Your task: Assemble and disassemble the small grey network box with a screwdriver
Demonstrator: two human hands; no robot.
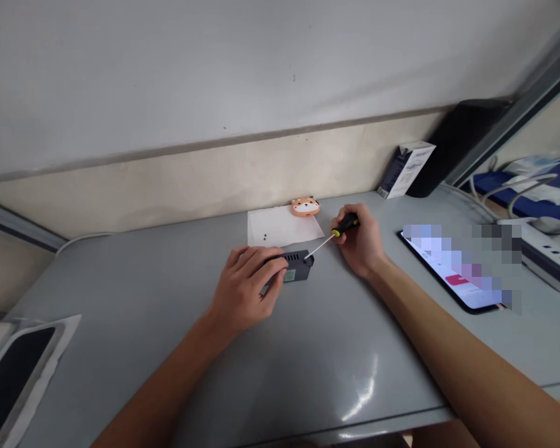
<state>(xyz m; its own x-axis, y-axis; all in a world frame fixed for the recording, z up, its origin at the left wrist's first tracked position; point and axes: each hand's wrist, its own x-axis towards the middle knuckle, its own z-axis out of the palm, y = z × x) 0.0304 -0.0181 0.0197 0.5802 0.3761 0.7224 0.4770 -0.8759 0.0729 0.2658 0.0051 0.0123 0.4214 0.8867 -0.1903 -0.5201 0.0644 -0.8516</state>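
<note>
My left hand [247, 286] grips a small dark grey plastic box [299, 271] with vent slots and a green label, tilted on the grey table. Part of the box is hidden under my fingers. In my right hand [361, 242] is a screwdriver [346, 225] with a black and yellow handle. Its thin shaft slants down to the left, and the tip meets the box near its right corner. Behind the box lies a white sheet of paper [280, 225] with several tiny dark pieces [265, 237], perhaps screws.
An orange animal-face case [305, 206] sits on the paper's far edge. To the right are a lit phone [448, 274], a power strip [548, 252], a carton [406, 169] and a black cylinder [462, 143]. A dark flat object [16, 379] lies at left on white material. A wall bounds the back.
</note>
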